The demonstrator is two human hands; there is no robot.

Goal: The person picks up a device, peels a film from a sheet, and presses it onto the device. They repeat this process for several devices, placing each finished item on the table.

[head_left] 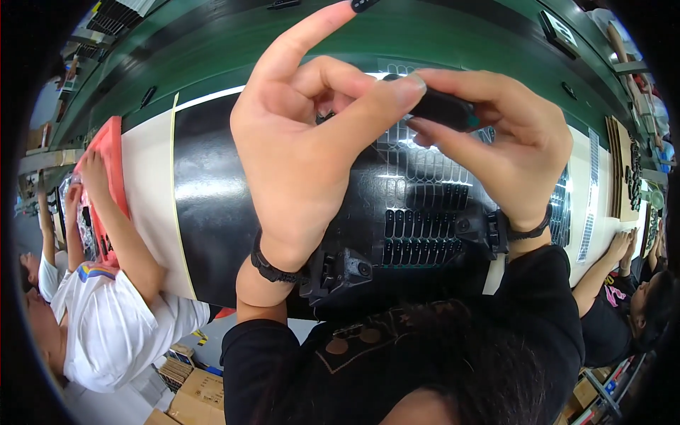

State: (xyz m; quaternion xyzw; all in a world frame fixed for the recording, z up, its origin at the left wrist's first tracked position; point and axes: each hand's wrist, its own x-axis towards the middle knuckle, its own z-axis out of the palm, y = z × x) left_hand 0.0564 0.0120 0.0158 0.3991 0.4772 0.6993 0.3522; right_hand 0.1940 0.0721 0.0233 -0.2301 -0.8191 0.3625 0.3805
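Both my hands are raised over the table, close together. A small black oblong device with rounded ends is held in the fingers of my right hand. My left hand has its thumb pressed against the near end of that device, beside its bent fingers. Its index finger points up and away, with a small black oval sticker at the tip. Beneath my hands lies a clear sheet with oval outlines. Rows of black oval stickers remain on its lower part.
A black mat covers the pale table. Beyond it runs a green conveyor belt carrying black devices and a boxlike item. At left, a person in white works by a red tray. Another person's arm reaches in at right.
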